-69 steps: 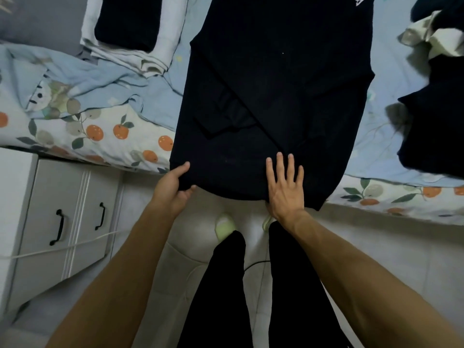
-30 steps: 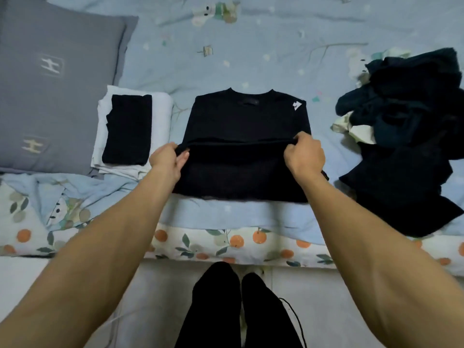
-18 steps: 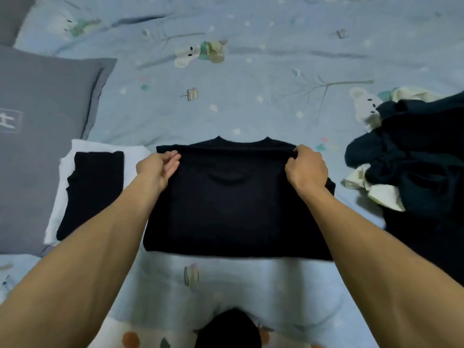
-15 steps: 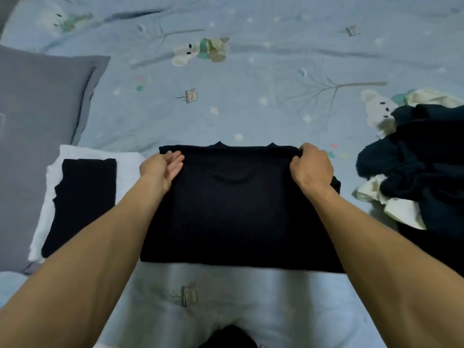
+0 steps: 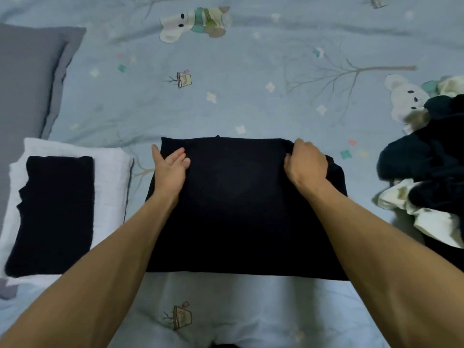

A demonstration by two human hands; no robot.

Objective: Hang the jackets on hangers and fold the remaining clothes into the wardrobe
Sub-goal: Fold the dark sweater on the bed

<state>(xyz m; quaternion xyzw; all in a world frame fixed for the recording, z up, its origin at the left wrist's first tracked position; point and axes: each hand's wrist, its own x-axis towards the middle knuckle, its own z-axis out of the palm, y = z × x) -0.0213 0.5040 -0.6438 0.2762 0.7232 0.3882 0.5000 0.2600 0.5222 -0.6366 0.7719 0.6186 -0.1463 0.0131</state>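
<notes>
Head view: the folded black shirt [image 5: 241, 209] lies at centre on the bed [image 5: 251, 96]. The left hand [image 5: 170, 169] rests flat, fingers straight, at its 10 o'clock corner. The right hand [image 5: 305, 164] grips the 2 o'clock corner.

Between the left hand [image 5: 168, 172] and the right hand [image 5: 305, 165] lies a folded sweater [image 5: 241, 209], plain black with no visible pattern. The bedsheet [image 5: 251, 84] under it is pale blue, printed with bare grey-brown trees, small white and teal flowers, potted twigs and white bears in green scarves. Out beyond the left hand, a black folded garment [image 5: 54, 214] sits on a white folded one [image 5: 110, 177], beside a plain grey pillow [image 5: 27, 79]. Out beyond the right hand, the heap of clothes [image 5: 426, 172] mixes dark navy or black with cream-white.
</notes>
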